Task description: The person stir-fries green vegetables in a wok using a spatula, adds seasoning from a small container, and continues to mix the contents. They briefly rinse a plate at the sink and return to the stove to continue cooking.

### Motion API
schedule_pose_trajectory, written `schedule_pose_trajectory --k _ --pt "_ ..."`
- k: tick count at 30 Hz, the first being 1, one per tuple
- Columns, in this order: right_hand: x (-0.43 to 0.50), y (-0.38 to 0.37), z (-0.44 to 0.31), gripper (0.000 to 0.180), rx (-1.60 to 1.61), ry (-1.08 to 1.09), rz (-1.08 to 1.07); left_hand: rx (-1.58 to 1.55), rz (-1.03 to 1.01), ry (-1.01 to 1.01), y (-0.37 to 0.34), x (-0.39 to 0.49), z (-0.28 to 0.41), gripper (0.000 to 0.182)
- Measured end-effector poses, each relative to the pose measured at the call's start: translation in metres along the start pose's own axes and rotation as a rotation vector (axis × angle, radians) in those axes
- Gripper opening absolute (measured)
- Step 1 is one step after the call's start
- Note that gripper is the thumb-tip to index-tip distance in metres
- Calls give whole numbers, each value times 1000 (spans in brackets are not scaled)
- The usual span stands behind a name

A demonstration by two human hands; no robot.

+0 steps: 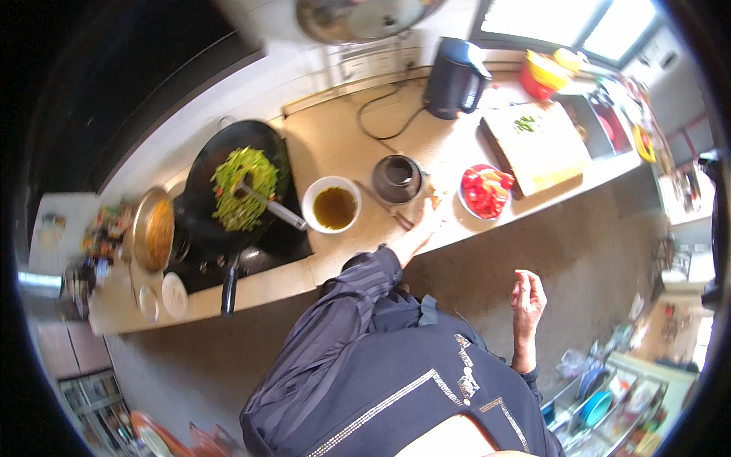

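My left hand (427, 221) reaches over the counter beside a dark round pot (398, 179); glare and blur hide its fingertips, so whether it holds something is unclear. A pair of chopsticks (377, 200) lies by the pot. My right hand (529, 297) is raised over the floor, fingers curled, with nothing visible in it. Right of the left hand stands a bowl of cut red vegetables (486, 191). A white bowl of yellowish-brown liquid (334, 208) is left of the pot. Shredded green vegetables (248, 188) lie in a black wok (200, 165), with a metal spatula (280, 212) resting in them.
An electric kettle (455, 80) stands at the back with a cord. Chopped green pieces lie on a thick cutting board (539, 151) beside the sink (599, 125). A metal pan (151, 228) with orange food is left of the wok, whose handle (229, 285) projects past the counter's front edge.
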State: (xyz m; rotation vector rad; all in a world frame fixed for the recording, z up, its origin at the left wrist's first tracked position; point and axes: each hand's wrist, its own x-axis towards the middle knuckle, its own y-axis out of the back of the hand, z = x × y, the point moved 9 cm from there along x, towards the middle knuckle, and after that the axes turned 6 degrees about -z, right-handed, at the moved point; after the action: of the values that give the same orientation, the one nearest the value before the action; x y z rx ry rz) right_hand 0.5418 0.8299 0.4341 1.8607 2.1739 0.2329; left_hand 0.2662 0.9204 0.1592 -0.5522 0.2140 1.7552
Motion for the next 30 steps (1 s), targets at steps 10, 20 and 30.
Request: schedule_pose_trajectory --k 10,20,30 --pt "37 -297 -73 45 -183 427 -806 10 -309 -39 56 -181 -2 27" --pt "19 -490 -62 44 279 12 -827 -173 584 139 270 -452 -119 26" --pt "67 -584 -176 38 672 -196 -583 -60 849 -126 363 -554 -110 25"
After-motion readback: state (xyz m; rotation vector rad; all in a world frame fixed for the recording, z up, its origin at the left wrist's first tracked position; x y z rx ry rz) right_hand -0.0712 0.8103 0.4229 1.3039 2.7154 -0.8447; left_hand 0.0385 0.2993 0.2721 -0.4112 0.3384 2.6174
